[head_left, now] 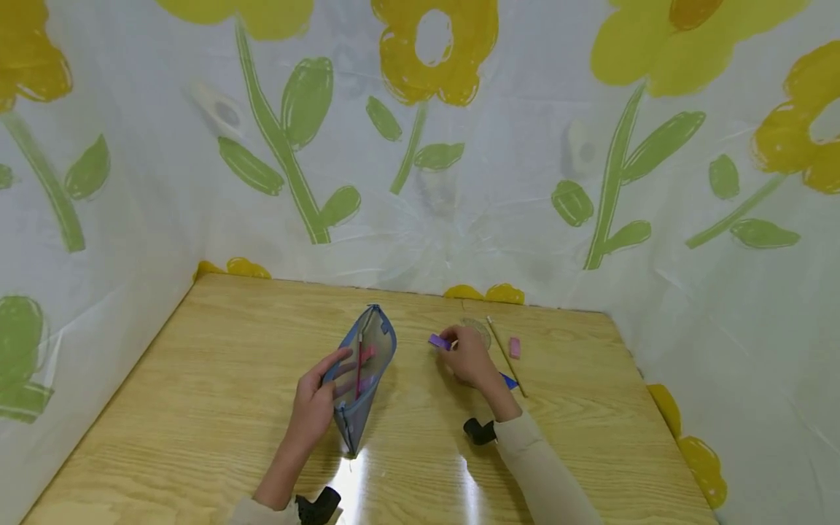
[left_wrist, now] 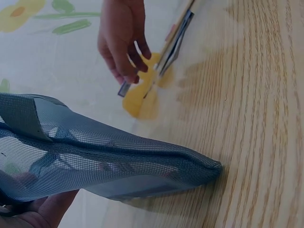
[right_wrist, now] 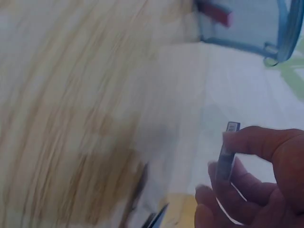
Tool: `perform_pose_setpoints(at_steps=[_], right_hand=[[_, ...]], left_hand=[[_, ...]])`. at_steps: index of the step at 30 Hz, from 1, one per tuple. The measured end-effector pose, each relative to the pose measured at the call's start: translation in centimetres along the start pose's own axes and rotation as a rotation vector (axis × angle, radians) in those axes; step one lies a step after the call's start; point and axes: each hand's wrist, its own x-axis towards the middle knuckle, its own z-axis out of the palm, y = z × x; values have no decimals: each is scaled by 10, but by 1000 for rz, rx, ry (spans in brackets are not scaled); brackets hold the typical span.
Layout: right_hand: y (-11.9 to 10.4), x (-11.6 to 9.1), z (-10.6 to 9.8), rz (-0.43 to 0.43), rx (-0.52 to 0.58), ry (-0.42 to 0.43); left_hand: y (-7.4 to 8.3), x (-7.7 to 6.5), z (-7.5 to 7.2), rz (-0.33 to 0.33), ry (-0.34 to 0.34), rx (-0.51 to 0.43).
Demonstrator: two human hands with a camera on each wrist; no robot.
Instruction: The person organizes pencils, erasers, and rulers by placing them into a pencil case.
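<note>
A blue-grey mesh pencil case (head_left: 359, 379) stands with its zipped top gaping in the head view. My left hand (head_left: 316, 397) grips its left side. Through the opening show a dark pink pencil (head_left: 359, 368), a pinkish-red piece and something purple lower down. Right of the case, above the table, my right hand (head_left: 469, 357) pinches a small purple eraser (head_left: 439, 341) between thumb and fingers. In the right wrist view, the eraser (right_wrist: 227, 152) looks grey and stands upright in the fingertips. The left wrist view shows the mesh side of the case (left_wrist: 114, 152) large and close.
Beyond and beside the right hand, a pencil (head_left: 502, 350), a pink eraser (head_left: 515, 348), a blue triangular piece (head_left: 508, 380) and a clear round-edged piece (head_left: 482, 328) lie on the wooden table (head_left: 216, 379). A flower-printed white cloth (head_left: 512, 182) hangs around the table.
</note>
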Motion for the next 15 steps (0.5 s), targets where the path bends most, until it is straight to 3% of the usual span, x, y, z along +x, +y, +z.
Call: perform_pose_setpoints(at_steps=[7, 15], right_hand=[[-28, -11, -1, -44, 100, -38], [-46, -24, 5, -204, 171, -12]], left_hand=[[2, 2, -1, 35, -6, 1], [-1, 0, -1, 25, -6, 3]])
